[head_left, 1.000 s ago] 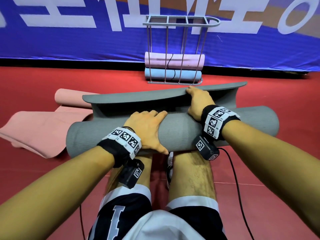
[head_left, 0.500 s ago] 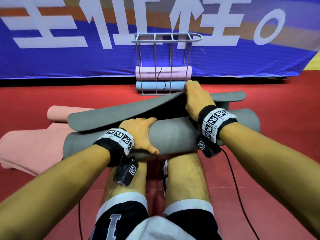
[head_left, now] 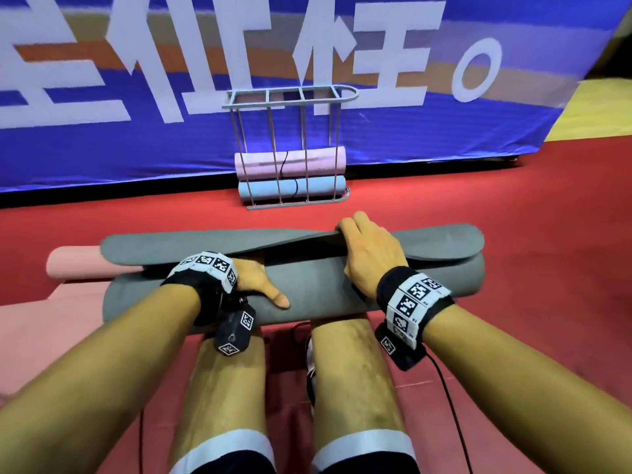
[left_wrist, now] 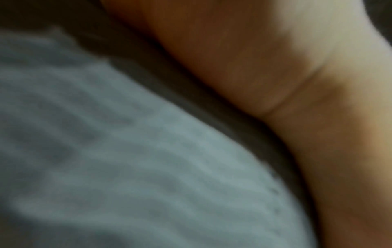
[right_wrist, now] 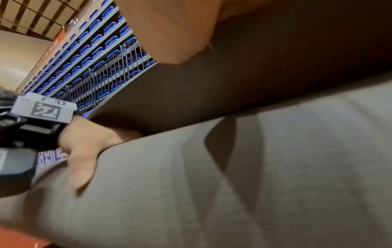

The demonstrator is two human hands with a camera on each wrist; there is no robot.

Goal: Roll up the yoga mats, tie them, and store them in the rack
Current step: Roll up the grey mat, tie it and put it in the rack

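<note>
A grey yoga mat [head_left: 318, 289], rolled into a thick tube, lies across my shins. Its loose end flap [head_left: 205, 244] arches over the roll's far side. My right hand [head_left: 369, 248] pinches the flap's edge, fingers on top and thumb [right_wrist: 169, 33] against its dark underside [right_wrist: 233, 75]. My left hand [head_left: 254, 280] rests on the roll with the thumb out flat, and its fingers reach under the flap and are hidden. The right wrist view shows that left hand [right_wrist: 84, 151] pressed on the mat [right_wrist: 212, 184]. Up close, the left wrist view is a blur of mat [left_wrist: 106, 151] and skin.
A grey metal rack [head_left: 290, 100] stands against the blue banner wall, holding a tied pink roll [head_left: 307, 162] above a tied blue roll [head_left: 318, 189]. A pink mat [head_left: 75, 265], partly rolled, lies on the red floor at left. A black cable [head_left: 451, 405] trails by my right leg.
The flap has come down from a raised arch to lie low over the roll, carried by my right hand. My left hand's fingers have slid under the flap. The view has tilted up.
</note>
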